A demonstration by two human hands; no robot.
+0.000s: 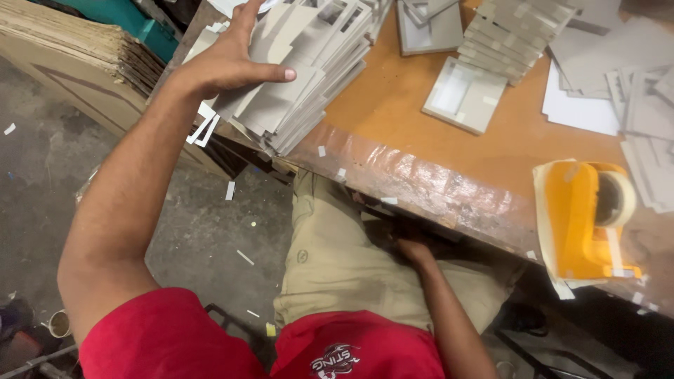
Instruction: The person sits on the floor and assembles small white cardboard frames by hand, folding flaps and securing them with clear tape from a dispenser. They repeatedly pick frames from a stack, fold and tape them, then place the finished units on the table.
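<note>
Left hand (pixel 232 60) lies flat on the card stack (pixel 309 77), fingers spread, thumb out along the top sheet; nothing gripped. Stack overhangs the table (pixel 421 112) edge, under the palm. Right hand (pixel 414 253) sits below the table on the lap; fingers hidden, grip unclear. Tape dispenser (pixel 586 221) well apart.

Light falls from above onto the orange bench (pixel 421 112), which is evenly bright. Glare streaks the taped front edge of the bench (pixel 414 175). Under that edge the space lies in deep shadow. The floor (pixel 42 175) left of the bench is dimmer. Focus is fairly sharp, with slight wide-angle stretching at the corners.
</note>
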